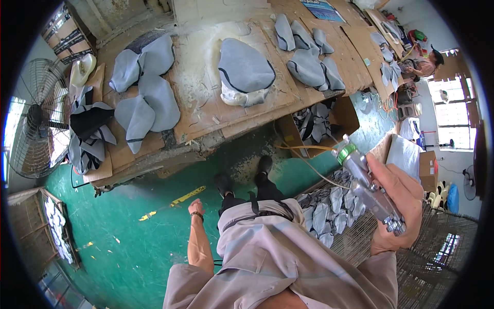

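My right hand (399,201) is wrapped round a metal spray gun (363,177) with a green ring, raised at the right above the floor. A yellow-orange hose (309,148) runs from around the gun's front end toward the table. My left hand (196,206) hangs low beside my body, fingers loosely bent and apart, with nothing visible in it. Ahead on the worktable (195,103), a grey fabric piece with black edging (244,62) lies over a whitish form (246,97). Neither hand touches it.
Grey pieces (157,100) lie on the table's left, others (309,67) on its right. A cardboard box (346,116) holding more stands below the table edge. Several pieces (337,206) fill a rack at my right. A fan (38,118) stands left; a person (426,66) sits far right.
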Available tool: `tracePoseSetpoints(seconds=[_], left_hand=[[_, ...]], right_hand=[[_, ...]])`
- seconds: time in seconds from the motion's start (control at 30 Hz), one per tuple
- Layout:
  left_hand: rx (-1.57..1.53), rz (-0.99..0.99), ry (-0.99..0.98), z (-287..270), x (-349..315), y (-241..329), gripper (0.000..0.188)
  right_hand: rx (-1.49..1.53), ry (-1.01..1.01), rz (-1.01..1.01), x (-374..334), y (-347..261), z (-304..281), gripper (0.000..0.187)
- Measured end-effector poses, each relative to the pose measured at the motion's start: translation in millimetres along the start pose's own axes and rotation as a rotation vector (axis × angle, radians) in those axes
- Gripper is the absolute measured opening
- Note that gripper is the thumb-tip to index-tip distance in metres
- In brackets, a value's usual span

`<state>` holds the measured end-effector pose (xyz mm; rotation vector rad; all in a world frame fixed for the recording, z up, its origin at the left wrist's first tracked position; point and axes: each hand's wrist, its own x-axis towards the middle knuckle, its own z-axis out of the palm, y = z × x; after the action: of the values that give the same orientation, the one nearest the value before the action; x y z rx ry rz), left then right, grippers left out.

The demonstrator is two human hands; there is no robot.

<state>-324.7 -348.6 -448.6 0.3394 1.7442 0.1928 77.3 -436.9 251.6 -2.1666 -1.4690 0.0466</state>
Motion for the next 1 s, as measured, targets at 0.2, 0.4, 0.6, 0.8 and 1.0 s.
tracePoseSetpoints(seconds=[0.2,0.4,0.6,0.8,1.0], left_hand=[[0.14,0.129,0.001,9.8,8.7,29.5,0.024],[0.162,0.167,-0.031,9.7,15.4,16.7,0.02],[0.152,0.091,-0.072,4.7,14.6,-17.4,0.025],[0.211,0.057,-0.043,0.0,7.5,-32.6,0.027],[0.261,0.083,0.011,13.3,-5.7,-23.9,0.028]], right_hand=[[-0.096,-0.261,-0.149,-3.0,-39.8,-4.5,0.06],[-0.146,-0.297,-0.185,-15.7,-70.7,-4.7,0.062],[-0.17,-0.412,-0.199,-32.7,-78.4,-9.0,0.063],[-0.138,-0.33,-0.227,-56.2,-46.0,-12.4,0.063],[-0.085,-0.344,-0.144,-71.5,11.8,-36.0,0.064]])
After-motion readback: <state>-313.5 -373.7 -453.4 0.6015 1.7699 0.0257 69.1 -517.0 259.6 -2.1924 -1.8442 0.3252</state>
